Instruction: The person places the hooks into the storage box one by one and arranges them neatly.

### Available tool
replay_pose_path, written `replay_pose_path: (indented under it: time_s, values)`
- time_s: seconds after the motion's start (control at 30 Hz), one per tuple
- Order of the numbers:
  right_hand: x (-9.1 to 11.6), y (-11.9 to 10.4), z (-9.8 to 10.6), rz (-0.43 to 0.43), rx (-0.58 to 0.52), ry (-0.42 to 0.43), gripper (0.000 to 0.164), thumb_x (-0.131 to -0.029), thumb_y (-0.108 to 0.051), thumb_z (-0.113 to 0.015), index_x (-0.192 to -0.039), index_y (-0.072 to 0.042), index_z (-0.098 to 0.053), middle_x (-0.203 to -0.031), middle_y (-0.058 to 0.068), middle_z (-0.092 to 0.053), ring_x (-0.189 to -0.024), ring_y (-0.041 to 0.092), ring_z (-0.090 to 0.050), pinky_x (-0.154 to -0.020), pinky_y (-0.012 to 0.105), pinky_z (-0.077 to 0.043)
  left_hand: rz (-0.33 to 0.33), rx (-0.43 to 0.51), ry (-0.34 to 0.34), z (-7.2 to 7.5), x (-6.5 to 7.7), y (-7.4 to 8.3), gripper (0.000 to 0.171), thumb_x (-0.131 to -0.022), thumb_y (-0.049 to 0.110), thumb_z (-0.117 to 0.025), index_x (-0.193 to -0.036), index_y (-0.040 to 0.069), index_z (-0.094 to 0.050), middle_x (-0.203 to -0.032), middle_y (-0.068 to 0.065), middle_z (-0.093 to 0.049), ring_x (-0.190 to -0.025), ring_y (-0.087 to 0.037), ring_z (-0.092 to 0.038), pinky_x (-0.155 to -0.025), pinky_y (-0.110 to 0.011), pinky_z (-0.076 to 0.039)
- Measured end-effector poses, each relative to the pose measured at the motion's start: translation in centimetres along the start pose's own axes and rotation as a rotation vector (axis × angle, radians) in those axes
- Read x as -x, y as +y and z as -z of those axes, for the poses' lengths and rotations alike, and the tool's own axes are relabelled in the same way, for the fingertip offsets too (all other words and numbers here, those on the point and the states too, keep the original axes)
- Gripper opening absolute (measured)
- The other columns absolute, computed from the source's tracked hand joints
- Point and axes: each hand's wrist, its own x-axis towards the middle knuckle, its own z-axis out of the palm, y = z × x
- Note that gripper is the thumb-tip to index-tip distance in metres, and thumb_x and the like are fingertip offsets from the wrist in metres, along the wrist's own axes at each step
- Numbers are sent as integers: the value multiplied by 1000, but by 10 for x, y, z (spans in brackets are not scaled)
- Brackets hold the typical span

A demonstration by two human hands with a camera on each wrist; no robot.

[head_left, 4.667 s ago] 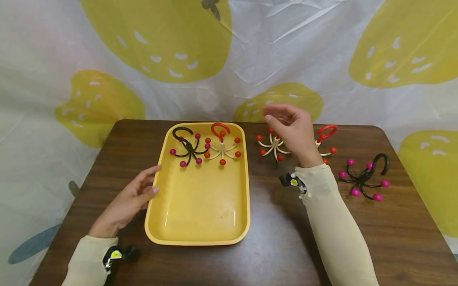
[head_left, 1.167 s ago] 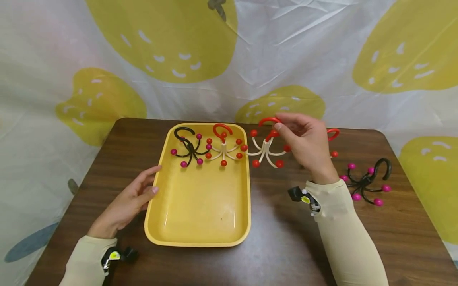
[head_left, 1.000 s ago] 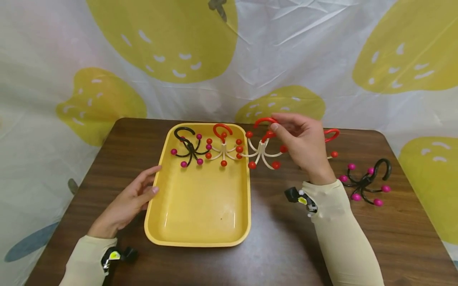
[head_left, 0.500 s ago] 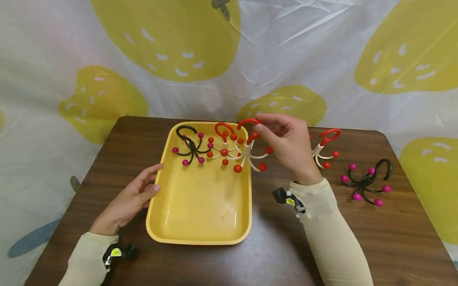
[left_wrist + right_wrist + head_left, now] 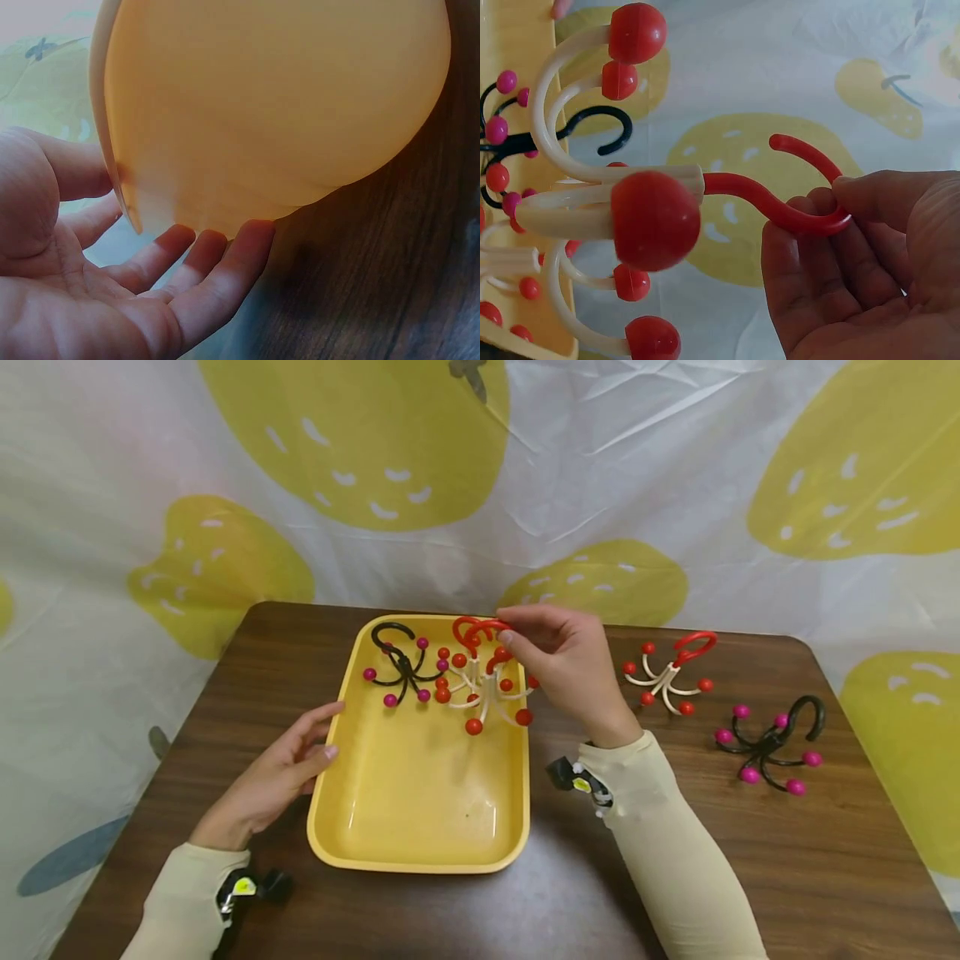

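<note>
My right hand (image 5: 573,672) pinches the red hook of a white multi-armed hanger (image 5: 489,687) with red ball tips. It hangs hook-up over the back right of the yellow tray (image 5: 416,866). In the right wrist view, thumb and fingers hold the curve of that hanger's hook (image 5: 739,185). Behind it, partly covered, a similar white hanger (image 5: 474,668) rests in the tray beside a black hanger (image 5: 406,667) with magenta tips. My left hand (image 5: 270,781) touches the tray's left side, its fingers loosely extended along the outer wall (image 5: 285,112) in the left wrist view.
On the brown table (image 5: 600,877), right of the tray, stand another white hanger with a red hook (image 5: 667,677) and a black one with magenta tips (image 5: 767,743). A lemon-print curtain (image 5: 420,560) hangs behind the table's back edge.
My right hand has taken hold of a white hanger on the table and carried it left over the tray. My left hand stays at the tray's side.
</note>
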Motion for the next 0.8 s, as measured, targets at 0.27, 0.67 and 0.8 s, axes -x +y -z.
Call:
replay_pose_path:
  time_s: [0.27,0.67,0.8]
  values:
    - [-5,6,-18,16,-59,-38,22,-94,0,-76,-116,4,-78,-109,25,-77,-85,22,-78,-71,27,-63,1,15,5,0,1,0,64,-113,20,-52,-168,17,-20,-155,-28,-38,-116,-17,-68,-87,-38,-64]
    - [-8,5,-38,8,-45,-104,21,-95,-3,-76,-115,3,-78,-111,18,-79,-88,31,-77,-67,26,-62,-8,7,9,0,2,0,64,-113,20,-52,-168,15,-21,-152,-28,-39,-115,-17,-68,-87,-37,-64]
    - [-10,5,-45,2,-20,-116,20,-95,-4,-76,-114,1,-79,-110,16,-80,-87,30,-76,-66,26,-62,-2,9,10,1,2,-2,64,-113,20,-52,-168,16,-20,-154,-28,-38,-116,-16,-68,-87,-37,-64]
